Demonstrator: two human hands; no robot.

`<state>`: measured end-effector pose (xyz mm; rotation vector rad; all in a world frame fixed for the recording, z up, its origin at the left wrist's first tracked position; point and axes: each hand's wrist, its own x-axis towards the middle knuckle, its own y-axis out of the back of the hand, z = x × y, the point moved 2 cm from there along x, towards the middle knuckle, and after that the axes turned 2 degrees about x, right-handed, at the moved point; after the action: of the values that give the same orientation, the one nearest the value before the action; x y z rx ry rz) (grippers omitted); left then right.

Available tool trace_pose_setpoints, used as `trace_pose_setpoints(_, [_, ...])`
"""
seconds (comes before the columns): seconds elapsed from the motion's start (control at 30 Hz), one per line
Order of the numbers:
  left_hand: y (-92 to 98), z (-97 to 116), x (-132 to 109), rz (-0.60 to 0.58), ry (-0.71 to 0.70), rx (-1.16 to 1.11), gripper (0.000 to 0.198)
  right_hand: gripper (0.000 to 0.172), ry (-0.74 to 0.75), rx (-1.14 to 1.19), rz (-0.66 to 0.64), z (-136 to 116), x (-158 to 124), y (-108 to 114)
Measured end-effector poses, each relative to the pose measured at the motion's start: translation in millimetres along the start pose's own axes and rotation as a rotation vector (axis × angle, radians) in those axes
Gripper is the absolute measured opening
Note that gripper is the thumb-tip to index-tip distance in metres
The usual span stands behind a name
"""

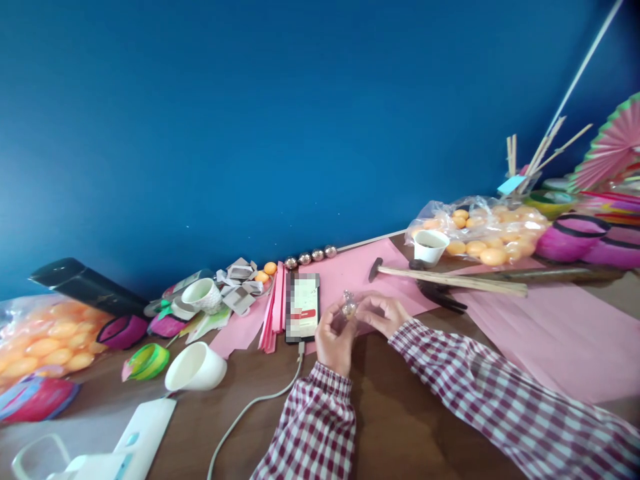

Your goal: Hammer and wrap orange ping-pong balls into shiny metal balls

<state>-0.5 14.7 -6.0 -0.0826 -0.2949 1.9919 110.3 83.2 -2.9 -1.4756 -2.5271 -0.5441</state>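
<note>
A small shiny, silvery-gold ball-like trinket [349, 307] is held upright above the brown table. Its finer detail is too small to make out. My left hand [335, 341] pinches it from the left between thumb and fingers. From the right, the fingertips of my right hand [384, 315] close on the trinket's side. Just left of my hands lies a phone [311, 303] with its screen lit and a white cable [260, 399] plugged into its lower end. Several shiny metallic balls [317, 255] sit in a row against the wall behind.
A hammer [440, 279] lies right of my hands, by pink paper sheets [555, 333] and a white cup [430, 247]. Behind are bagged orange balls [493, 256]. Leftward, another white cup [196, 368] tips over near a power strip [145, 433].
</note>
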Motion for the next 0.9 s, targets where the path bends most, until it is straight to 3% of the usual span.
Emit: trace_pose_setpoints(0.9, [3.2, -3.7, -0.2, 0.066, -0.03, 0.09, 0.04, 0.011, 0.018, -0.052, 0.005, 0.1, -1.0, 0.6])
